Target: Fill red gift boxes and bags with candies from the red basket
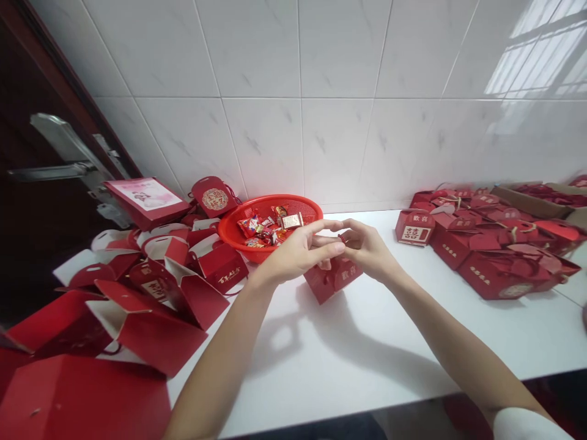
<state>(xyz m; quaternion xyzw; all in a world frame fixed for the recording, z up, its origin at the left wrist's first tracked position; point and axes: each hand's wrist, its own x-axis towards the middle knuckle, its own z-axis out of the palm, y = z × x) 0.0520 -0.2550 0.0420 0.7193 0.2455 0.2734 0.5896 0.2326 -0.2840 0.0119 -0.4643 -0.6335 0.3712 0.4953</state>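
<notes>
A small red gift box (331, 280) with pale characters on its side is beneath my hands in the middle of the white table. At its top, my left hand (305, 249) and my right hand (364, 247) meet with fingertips bent together. A bit of dark red cord (342, 238) shows between the fingers, and both hands are closed about it. My fingers cover most of the box's top. Just behind my left hand, a red plastic basket (228, 232) holds several wrapped sweets (270, 227).
Open red boxes (156, 324) crowd the left side. A box with a pink picture (145, 194) lies behind them. Several closed red boxes (481, 244) stand at the right, near a cardboard carton (527, 200). A tiled wall (339, 140) bounds the back; a door handle (55, 171) juts out at left.
</notes>
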